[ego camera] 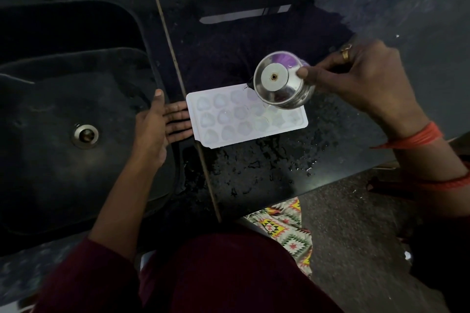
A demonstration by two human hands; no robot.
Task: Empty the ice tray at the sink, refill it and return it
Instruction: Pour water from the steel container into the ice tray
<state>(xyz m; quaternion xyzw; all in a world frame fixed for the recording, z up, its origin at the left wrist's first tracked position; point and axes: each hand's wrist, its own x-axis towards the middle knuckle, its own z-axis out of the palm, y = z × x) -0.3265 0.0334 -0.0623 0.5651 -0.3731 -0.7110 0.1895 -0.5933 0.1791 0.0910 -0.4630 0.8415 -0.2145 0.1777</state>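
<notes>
White ice tray (244, 117) flat on the wet black counter (259, 175), just right of the sink (38, 114). At its left short edge, left hand (157, 124) open, fingers straight and spread on the counter, tips touching the tray. Over its far right corner, right hand (368, 81) gripping a steel tumbler (279, 84), tipped over, base toward the camera.

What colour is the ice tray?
The ice tray is white, clearest in the head view.
</notes>
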